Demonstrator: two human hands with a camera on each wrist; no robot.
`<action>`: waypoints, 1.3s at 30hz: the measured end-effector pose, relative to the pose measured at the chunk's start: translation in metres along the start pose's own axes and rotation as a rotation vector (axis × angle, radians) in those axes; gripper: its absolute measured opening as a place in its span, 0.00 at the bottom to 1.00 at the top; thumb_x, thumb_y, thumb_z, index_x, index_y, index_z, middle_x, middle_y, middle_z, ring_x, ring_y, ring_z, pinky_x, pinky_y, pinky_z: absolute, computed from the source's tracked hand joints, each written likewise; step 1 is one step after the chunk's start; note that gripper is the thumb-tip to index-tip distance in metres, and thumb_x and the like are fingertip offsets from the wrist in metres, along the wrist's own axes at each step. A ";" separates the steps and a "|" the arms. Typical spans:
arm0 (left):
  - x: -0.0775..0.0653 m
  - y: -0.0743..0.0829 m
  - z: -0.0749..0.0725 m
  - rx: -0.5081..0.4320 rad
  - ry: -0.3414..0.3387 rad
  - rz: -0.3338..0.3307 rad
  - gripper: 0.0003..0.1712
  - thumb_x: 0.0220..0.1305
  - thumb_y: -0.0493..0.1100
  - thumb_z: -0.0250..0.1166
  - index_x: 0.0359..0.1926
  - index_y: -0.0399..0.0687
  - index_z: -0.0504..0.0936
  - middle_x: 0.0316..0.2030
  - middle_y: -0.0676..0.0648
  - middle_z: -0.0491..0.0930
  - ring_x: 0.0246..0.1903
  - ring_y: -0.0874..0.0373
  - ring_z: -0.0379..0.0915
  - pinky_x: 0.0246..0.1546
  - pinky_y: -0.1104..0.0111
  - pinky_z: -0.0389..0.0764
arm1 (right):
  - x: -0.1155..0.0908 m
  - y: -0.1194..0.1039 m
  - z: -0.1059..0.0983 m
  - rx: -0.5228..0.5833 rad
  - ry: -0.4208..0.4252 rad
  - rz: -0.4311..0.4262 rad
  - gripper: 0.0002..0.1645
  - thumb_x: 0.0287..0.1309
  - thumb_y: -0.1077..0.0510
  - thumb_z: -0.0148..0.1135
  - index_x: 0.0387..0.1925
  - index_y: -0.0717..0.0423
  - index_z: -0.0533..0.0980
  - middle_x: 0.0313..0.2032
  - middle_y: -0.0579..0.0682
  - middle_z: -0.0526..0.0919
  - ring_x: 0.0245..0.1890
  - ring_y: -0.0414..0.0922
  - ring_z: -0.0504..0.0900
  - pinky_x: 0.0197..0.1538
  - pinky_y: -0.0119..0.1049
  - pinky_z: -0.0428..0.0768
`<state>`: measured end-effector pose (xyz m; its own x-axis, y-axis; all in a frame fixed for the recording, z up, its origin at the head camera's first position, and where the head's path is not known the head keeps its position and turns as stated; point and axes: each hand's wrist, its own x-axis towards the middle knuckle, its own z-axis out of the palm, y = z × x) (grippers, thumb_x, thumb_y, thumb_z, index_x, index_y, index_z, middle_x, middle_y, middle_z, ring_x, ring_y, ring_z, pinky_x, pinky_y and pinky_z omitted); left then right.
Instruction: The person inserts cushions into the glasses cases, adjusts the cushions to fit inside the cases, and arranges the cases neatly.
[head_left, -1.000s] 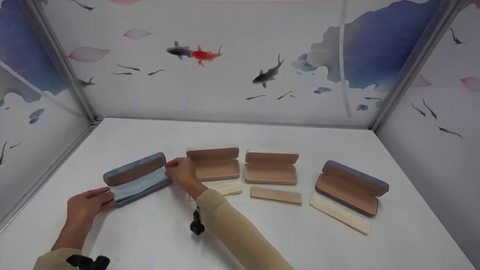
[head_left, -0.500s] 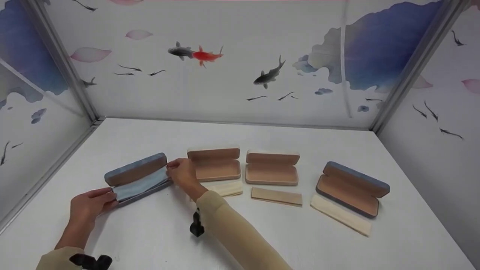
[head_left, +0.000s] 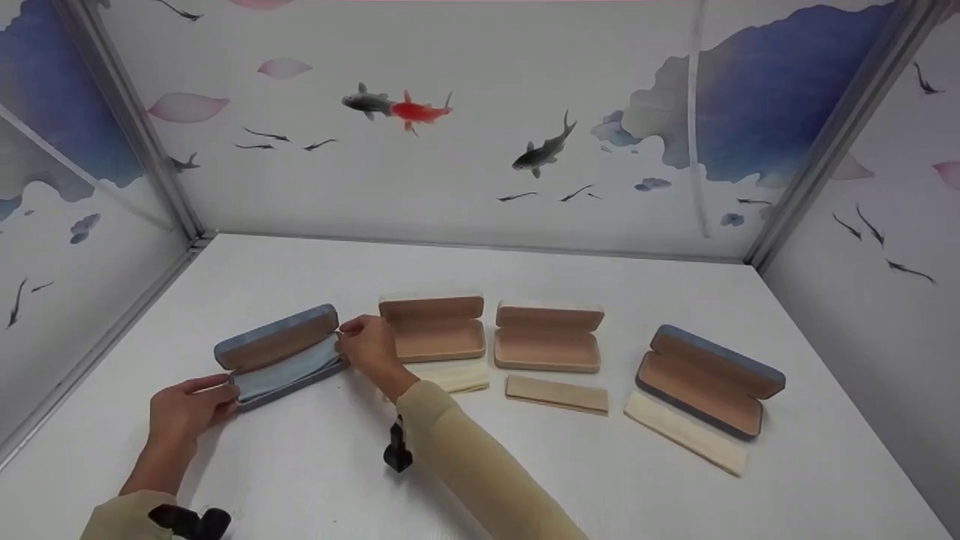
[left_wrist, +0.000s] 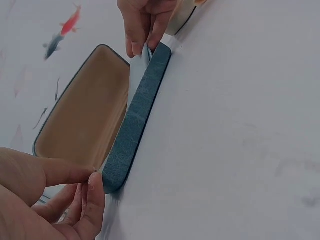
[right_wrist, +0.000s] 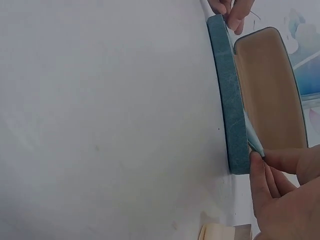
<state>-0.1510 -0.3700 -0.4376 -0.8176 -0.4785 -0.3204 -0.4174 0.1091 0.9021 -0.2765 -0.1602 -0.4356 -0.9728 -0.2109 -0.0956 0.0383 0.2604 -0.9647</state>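
"Where do we have the light-blue cloth (head_left: 289,369)?"

"We have it lying lengthwise over the lower half of the blue case (left_wrist: 132,130), with that case's lid (head_left: 276,337) standing raised behind it. Its right corner pokes up above the rim; whether its middle touches the bottom, we can't make out."

"And what are our hands doing?"

"The left hand (head_left: 182,411) is at the blue case's left end, thumb and forefinger brought together in a pinch on the cloth, though we see only a sliver of it by the fingertips. The right hand (head_left: 367,349) is at the blue case's right end, thumb and forefinger pinching the raised corner."

"What else do we see around it?"

"Right of the blue case, just past the right hand, we find a first pale case (head_left: 439,345), then a second pale case (head_left: 547,352) beside it. Farthest right of the blue case sits a slanted blue case (head_left: 701,394). All three are open, tan inside."

"Any more cloths?"

"We count three, all right of the blue case: a cream cloth (head_left: 466,378) partly hidden by the right wrist, then a tan cloth (head_left: 557,395), and farthest off an ivory cloth (head_left: 686,435) just beside the slanted blue case. Everything rests on a white table (head_left: 322,465)."
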 end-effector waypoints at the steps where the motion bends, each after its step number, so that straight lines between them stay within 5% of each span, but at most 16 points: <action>1: 0.000 0.000 0.000 0.004 0.001 -0.002 0.32 0.70 0.40 0.62 0.68 0.27 0.66 0.25 0.61 0.80 0.25 0.70 0.81 0.32 0.79 0.82 | 0.000 0.000 -0.001 0.001 0.000 -0.001 0.07 0.59 0.68 0.66 0.40 0.60 0.83 0.32 0.47 0.82 0.30 0.38 0.76 0.35 0.31 0.79; 10: 0.000 -0.001 0.001 0.003 0.023 -0.039 0.31 0.73 0.42 0.56 0.70 0.28 0.63 0.24 0.60 0.80 0.24 0.70 0.80 0.32 0.78 0.82 | -0.002 0.001 -0.005 -0.053 0.052 -0.041 0.08 0.64 0.68 0.60 0.42 0.61 0.82 0.34 0.48 0.82 0.33 0.38 0.75 0.38 0.30 0.78; 15: -0.001 0.007 -0.003 -0.060 -0.025 -0.070 0.38 0.79 0.49 0.45 0.75 0.25 0.47 0.46 0.41 0.80 0.28 0.72 0.81 0.38 0.74 0.85 | -0.002 -0.005 -0.008 -0.038 0.065 -0.033 0.08 0.67 0.63 0.59 0.42 0.59 0.82 0.37 0.49 0.83 0.34 0.39 0.76 0.38 0.32 0.79; 20: 0.001 0.022 -0.008 -0.002 -0.127 -0.098 0.44 0.79 0.60 0.32 0.76 0.26 0.38 0.68 0.24 0.60 0.32 0.69 0.80 0.43 0.69 0.86 | 0.000 -0.013 -0.011 -0.029 0.024 -0.009 0.14 0.70 0.51 0.58 0.44 0.57 0.83 0.35 0.47 0.83 0.34 0.40 0.76 0.40 0.36 0.78; 25: 0.001 0.038 -0.009 0.124 -0.223 -0.111 0.52 0.73 0.68 0.18 0.76 0.27 0.35 0.69 0.21 0.54 0.45 0.51 0.81 0.46 0.64 0.86 | 0.001 -0.022 -0.014 -0.020 -0.075 0.097 0.33 0.66 0.35 0.60 0.56 0.57 0.79 0.47 0.49 0.84 0.44 0.43 0.80 0.53 0.43 0.81; 29: 0.000 0.047 -0.006 0.175 -0.268 -0.110 0.57 0.68 0.72 0.15 0.75 0.25 0.33 0.70 0.18 0.51 0.61 0.34 0.71 0.48 0.60 0.86 | 0.002 -0.026 -0.016 -0.002 -0.152 0.169 0.47 0.62 0.28 0.58 0.67 0.59 0.71 0.61 0.52 0.78 0.58 0.49 0.79 0.63 0.49 0.78; 39: 0.003 0.055 -0.005 0.185 -0.334 -0.136 0.58 0.68 0.75 0.21 0.75 0.28 0.26 0.70 0.15 0.43 0.69 0.26 0.57 0.50 0.56 0.85 | 0.001 -0.024 -0.010 -0.050 -0.212 0.184 0.57 0.56 0.23 0.60 0.72 0.60 0.64 0.68 0.55 0.72 0.66 0.50 0.74 0.65 0.49 0.77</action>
<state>-0.1742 -0.3696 -0.3879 -0.8215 -0.1930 -0.5366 -0.5696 0.2338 0.7879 -0.2811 -0.1571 -0.4098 -0.8809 -0.3470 -0.3220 0.1930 0.3578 -0.9136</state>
